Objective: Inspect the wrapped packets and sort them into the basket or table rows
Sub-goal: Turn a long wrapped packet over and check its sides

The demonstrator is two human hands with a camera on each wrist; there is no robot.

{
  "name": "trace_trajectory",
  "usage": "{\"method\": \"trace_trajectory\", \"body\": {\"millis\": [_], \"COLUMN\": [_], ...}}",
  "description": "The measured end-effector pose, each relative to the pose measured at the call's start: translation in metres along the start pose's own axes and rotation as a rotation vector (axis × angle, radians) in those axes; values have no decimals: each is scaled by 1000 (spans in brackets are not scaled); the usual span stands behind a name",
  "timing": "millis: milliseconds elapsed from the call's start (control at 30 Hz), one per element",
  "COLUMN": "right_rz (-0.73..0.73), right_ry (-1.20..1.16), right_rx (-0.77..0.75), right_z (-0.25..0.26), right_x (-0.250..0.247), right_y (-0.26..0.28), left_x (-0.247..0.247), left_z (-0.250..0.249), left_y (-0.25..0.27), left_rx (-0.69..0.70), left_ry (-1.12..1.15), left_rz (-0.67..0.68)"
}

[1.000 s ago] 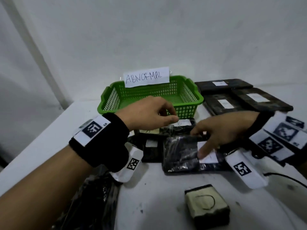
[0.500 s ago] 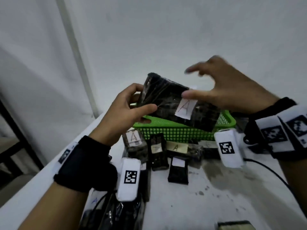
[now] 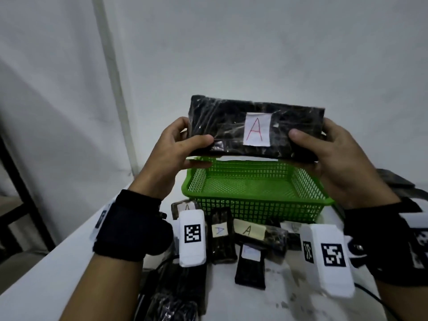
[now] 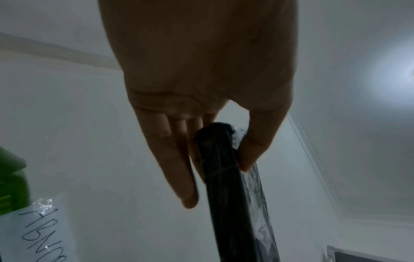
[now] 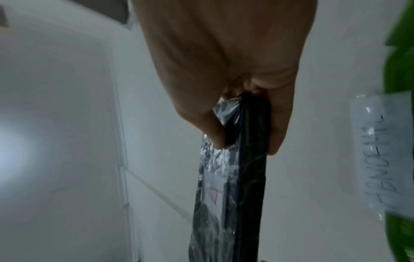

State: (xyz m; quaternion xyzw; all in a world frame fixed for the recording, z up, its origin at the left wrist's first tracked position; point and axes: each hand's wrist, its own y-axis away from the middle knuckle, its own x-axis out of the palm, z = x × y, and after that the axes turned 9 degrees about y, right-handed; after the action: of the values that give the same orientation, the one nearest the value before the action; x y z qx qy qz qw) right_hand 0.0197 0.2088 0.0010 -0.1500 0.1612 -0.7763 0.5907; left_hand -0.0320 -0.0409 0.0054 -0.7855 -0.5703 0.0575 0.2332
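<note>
A flat black packet (image 3: 222, 121) wrapped in clear film, with a white label marked with a red A, is held up level in front of me, above the green basket (image 3: 254, 205). My left hand (image 3: 183, 149) pinches its left end between thumb and fingers. My right hand (image 3: 324, 156) pinches its right end the same way. In the left wrist view the packet (image 4: 228, 186) shows edge-on between the thumb and fingers of the left hand (image 4: 215, 156). In the right wrist view the packet (image 5: 241, 177) hangs edge-on from the right hand (image 5: 246, 140).
Several smaller wrapped packets (image 3: 222, 237) labelled A lie in a row on the white table (image 3: 46, 274) in front of the basket. More black packets (image 3: 171, 306) are piled at the near left. Dark flat packets (image 3: 393, 179) sit at the far right. The basket's paper sign (image 4: 38, 235) reads ABNORMAL.
The packet was lifted from the table up in front of me. It has turned level, and the right hand, spread open half a second ago, now grips its right end.
</note>
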Motion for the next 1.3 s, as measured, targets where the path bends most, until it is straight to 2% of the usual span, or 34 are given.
{"method": "trace_trajectory", "body": {"millis": [233, 400, 667, 833, 933, 1000, 1067, 1133, 1200, 1300], "right_rz": [-16, -18, -138, -148, -183, -240, -246, -130, -19, -37], "right_ry": [172, 213, 269, 325, 472, 610, 666, 581, 376, 229], "right_rx": [-84, -61, -196, -193, -231, -275, -252, -154, -74, -74], "right_z": [-5, -8, -3, -7, -12, -12, -13, -9, -4, -1], "right_x": [-7, -7, 3, 3, 2, 1, -2, -2, 2, 9], "right_y": [2, 2, 7, 8, 9, 9, 8, 9, 12, 12], "left_x": [19, 26, 25, 21, 16, 15, 18, 20, 18, 13], "left_z": [13, 14, 22, 20, 20, 18, 15, 11, 11, 11], "left_y": [4, 4, 0, 0, -1, 0, 2, 3, 2, 1], "left_rx": [-32, 55, 185, 111, 129, 99, 57, 83, 126, 134], "left_ry": [-6, -41, -79, -119, -236, -172, -57, -35, -40, -14], "left_rz": [75, 34, -70, -47, -63, -12, 41, 28, 4, 21]}}
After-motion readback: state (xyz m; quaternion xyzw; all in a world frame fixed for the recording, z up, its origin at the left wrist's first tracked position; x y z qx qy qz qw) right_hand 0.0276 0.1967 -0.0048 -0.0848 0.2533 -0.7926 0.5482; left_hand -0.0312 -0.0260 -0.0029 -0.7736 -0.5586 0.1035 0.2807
